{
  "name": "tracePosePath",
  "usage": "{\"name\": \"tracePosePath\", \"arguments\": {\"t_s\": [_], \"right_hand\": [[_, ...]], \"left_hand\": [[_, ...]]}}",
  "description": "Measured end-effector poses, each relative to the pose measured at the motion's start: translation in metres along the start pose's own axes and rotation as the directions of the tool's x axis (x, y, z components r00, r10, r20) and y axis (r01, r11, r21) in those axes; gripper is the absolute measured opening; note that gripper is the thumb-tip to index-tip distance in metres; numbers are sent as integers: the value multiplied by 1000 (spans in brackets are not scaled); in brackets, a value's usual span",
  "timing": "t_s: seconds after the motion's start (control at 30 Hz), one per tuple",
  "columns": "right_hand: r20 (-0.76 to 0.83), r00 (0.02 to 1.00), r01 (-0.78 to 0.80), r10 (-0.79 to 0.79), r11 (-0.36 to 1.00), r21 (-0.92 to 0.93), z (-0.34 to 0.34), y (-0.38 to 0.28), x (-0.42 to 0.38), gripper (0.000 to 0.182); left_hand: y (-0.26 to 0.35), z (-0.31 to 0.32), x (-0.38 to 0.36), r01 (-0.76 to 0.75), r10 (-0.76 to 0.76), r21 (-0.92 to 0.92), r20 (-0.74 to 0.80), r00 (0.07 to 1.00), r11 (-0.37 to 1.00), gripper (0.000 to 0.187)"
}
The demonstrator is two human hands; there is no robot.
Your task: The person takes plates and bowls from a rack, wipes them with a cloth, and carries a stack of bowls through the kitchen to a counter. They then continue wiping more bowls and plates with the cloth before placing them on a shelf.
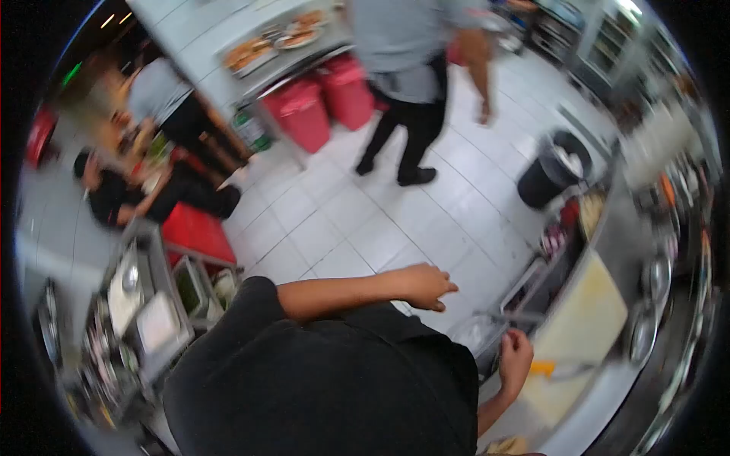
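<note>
My left arm reaches across my black shirt (319, 380). My left hand (424, 287) hangs over the tiled floor, its fingers loosely stretched and apart, nothing visible in them. On the right, my right hand (517, 359) is raised at the counter's edge with its fingers curled in; whatever may be in them is hidden. Just beside it lies a tool with an orange handle (541, 368), its blade blurred, on a pale cutting board (585, 311). A clear plastic container or bag (477, 332) sits below the counter edge near that hand.
Metal bowls (645, 330) stand right of the board. A black bin (553, 171) is on the white floor (334, 235). Ahead, a person in grey (403, 53) stands by pink bins (300, 114) and food trays (251, 53). Two people are at left, beyond a container counter (163, 323).
</note>
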State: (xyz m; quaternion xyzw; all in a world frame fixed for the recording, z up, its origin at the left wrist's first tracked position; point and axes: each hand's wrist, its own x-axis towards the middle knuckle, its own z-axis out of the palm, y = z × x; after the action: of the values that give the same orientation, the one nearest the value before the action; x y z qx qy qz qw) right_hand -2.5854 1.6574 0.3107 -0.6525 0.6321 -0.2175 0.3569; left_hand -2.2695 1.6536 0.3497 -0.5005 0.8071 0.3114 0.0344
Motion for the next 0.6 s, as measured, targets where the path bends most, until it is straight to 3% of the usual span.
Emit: {"name": "tracePosePath", "arguments": {"t_s": [0.13, 0.23, 0.47, 0.57, 0.6], "right_hand": [[214, 976, -15, 32, 997, -77, 25, -26, 28, 25], [275, 950, 212, -146, 951, -227, 58, -68, 45, 26], [466, 789, 500, -399, 859, -110, 171, -217, 62, 23], [597, 675, 508, -434, 860, 50, 237, -243, 72, 19], [625, 689, 415, -368, 907, 76, 260, -244, 78, 18]], "left_hand": [[-23, 0, -43, 147, -154, -95, -78, 985, 985, 58], [-54, 14, -97, 233, -263, -185, -164, 951, 955, 57], [-130, 46, -213, 410, -488, -345, -178, 855, 844, 57], [-156, 53, -251, 427, -502, -338, -174, 847, 839, 57], [-163, 51, -263, 423, -508, -353, -196, 838, 834, 57]]}}
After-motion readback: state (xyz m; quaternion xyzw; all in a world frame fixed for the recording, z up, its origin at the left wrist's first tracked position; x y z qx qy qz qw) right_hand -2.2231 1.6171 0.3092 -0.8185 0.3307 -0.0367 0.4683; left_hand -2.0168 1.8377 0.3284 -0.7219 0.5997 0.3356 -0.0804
